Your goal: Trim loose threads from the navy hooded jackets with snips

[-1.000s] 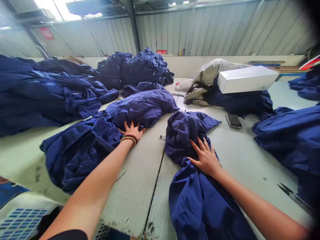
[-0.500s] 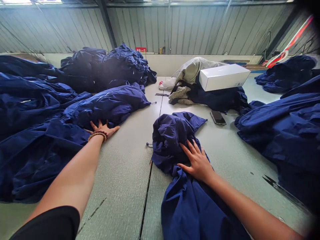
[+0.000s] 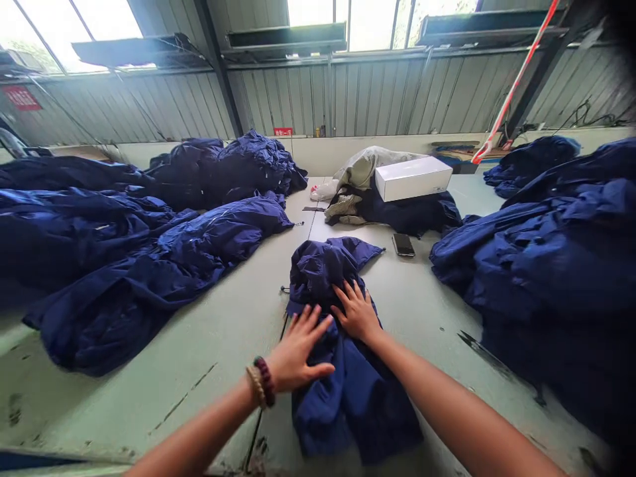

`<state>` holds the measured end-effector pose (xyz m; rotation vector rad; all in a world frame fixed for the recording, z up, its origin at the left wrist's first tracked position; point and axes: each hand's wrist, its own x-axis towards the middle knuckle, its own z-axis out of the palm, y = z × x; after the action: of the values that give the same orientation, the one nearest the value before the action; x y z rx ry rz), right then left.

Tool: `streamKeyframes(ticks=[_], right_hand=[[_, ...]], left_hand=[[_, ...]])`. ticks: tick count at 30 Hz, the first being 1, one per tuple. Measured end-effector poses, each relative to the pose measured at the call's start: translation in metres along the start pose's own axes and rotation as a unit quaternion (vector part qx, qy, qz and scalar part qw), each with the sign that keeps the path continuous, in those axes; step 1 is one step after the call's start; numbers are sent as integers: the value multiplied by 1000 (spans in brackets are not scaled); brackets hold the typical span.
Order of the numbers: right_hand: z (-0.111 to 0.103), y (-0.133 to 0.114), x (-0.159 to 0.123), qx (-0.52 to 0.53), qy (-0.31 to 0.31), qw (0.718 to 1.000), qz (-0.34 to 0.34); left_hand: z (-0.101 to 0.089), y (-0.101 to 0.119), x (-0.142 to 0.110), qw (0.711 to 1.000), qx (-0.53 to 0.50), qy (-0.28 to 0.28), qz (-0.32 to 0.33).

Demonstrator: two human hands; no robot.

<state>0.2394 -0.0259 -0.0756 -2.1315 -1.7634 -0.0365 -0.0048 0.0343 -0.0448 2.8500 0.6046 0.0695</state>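
Pale tabletop, crumpled navy garment, lying under spread fingers

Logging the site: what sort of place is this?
Likely a garment workshop: navy garments lie heaped on a broad worktable, with a ribbed metal wall behind.

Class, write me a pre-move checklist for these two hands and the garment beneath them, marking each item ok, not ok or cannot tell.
1. Right hand on the garment: ok, fingers spread on the cloth.
2. Left hand pressing the garment: cannot tell; it is over the cloth, but contact is unclear.
3. Garment smooth: not ok, bunched at its far end.
4. Phone clear of the garment: ok, lying apart.
5. Scissors clear of the garment: ok, beside the right-hand pile.
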Motion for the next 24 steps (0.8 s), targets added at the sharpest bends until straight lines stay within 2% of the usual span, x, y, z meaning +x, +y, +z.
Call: streamKeyframes(ticks=[2,4,6,8,12,16,18,20,21,22,24], right_hand=[[-3,2,-6,-8,0,1000,-8],[-10,11,-17,-14,-8,999,-28],[-21,30,-31,-14,-25,998,-62],[-33,57,-49,-16,-44,994,-97],[-59,108,-92,-27,-63,990,-121],[-88,133,-137,-55,-53,989,-127],[-107,141,-160,-60,-16,993,-101],[-123,148,-187,-51,30,998,-35],[-128,151,-203,-46,43,998,5],[-128,153,-221,-44,45,997,43],[-118,150,-258,-50,12,993,102]], left_hand=[[22,39,-3,999,20,-29,-13],[33,54,-8,998,41,-24,-45],[33,49,-16,996,53,-13,-66],[25,33,-30,994,59,-16,-90],[-14,-8,-63,978,100,-12,-181],[-79,-42,-75,942,184,-46,-276],[-113,-48,-69,922,223,-31,-313],[-138,-40,-58,900,265,18,-345],[-145,-29,-51,897,276,48,-342],[-145,-16,-44,905,272,76,-318],[-127,19,-27,952,208,106,-199]])
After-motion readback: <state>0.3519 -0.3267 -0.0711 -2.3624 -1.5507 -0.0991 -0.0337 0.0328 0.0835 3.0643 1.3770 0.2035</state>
